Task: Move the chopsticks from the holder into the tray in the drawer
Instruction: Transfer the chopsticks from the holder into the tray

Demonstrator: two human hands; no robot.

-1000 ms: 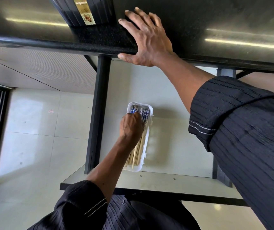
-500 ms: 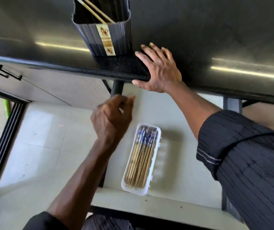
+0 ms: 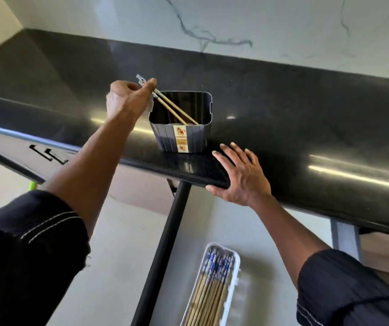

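Note:
A dark ribbed holder (image 3: 181, 137) with a gold label stands near the front edge of the black countertop. Two wooden chopsticks (image 3: 177, 109) lean inside it, their tops sticking out at its left rim. My left hand (image 3: 127, 100) pinches those tops between thumb and fingers. My right hand (image 3: 241, 176) lies flat and spread on the counter's edge, just right of the holder. Below, in the open drawer, a white tray (image 3: 234, 267) holds several chopsticks (image 3: 210, 285) with blue-patterned ends.
The black countertop (image 3: 306, 128) runs across the view, backed by a white marbled wall (image 3: 235, 24). The drawer's pale floor (image 3: 266, 267) lies around the tray, with its black side rail (image 3: 165, 250) to the left. Closed cabinet fronts (image 3: 47, 154) sit at the left.
My left hand left the tray in the drawer, rose to the counter and closed on the two chopsticks in the holder. My right hand stayed on the counter edge.

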